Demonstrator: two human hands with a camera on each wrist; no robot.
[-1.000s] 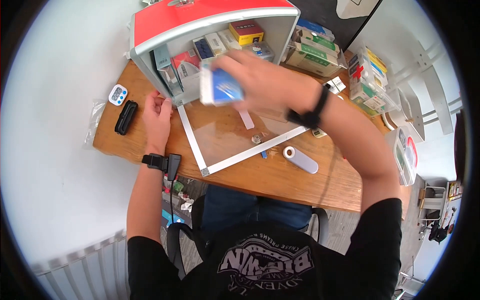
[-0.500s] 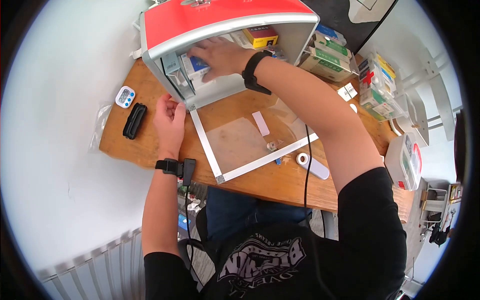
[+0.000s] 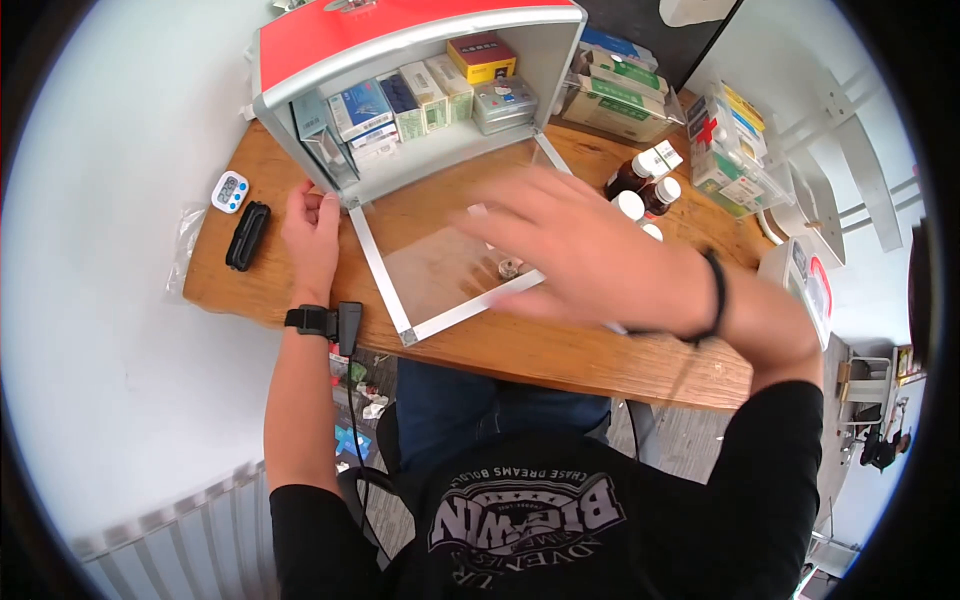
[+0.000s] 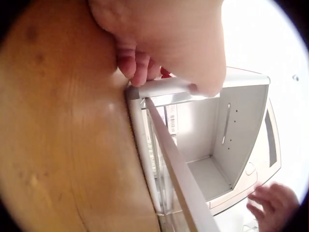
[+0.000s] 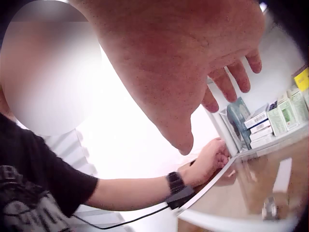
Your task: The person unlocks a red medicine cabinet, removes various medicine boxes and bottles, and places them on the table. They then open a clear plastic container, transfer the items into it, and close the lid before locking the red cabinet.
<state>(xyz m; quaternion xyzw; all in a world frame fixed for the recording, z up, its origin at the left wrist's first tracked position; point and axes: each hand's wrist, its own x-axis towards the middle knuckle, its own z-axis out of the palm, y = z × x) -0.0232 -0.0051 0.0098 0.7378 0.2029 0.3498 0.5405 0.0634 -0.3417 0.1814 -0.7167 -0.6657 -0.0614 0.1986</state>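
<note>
The left hand [image 3: 312, 235] holds the lower front corner of the red-topped metal case [image 3: 420, 42]; in the left wrist view, thumb and curled fingers lie around the silver edge [image 4: 169, 88]. Blurred in the head view, the right hand [image 3: 590, 250] hangs over the clear, white-framed door [image 3: 440, 262], fingers spread and nothing in them. The right wrist view shows its bare palm [image 5: 169, 63]. Inside the case, a blue and white box [image 3: 360, 108] lies on smaller white boxes [image 3: 375, 148], beside upright boxes [image 3: 425, 98], a red and yellow box [image 3: 483, 60] and a clear container [image 3: 503, 105].
A timer [image 3: 230, 192] and a black case [image 3: 248, 237] lie at the left. Brown bottles [image 3: 628, 177] with white caps, green and white cartons [image 3: 622, 108] and a clear box with a red cross [image 3: 725, 150] stand at the right. A small metal piece [image 3: 510, 268] is by the door.
The right hand carried the blue and white box into the case, let it go and came back out over the door. The left hand keeps its place at the case's corner.
</note>
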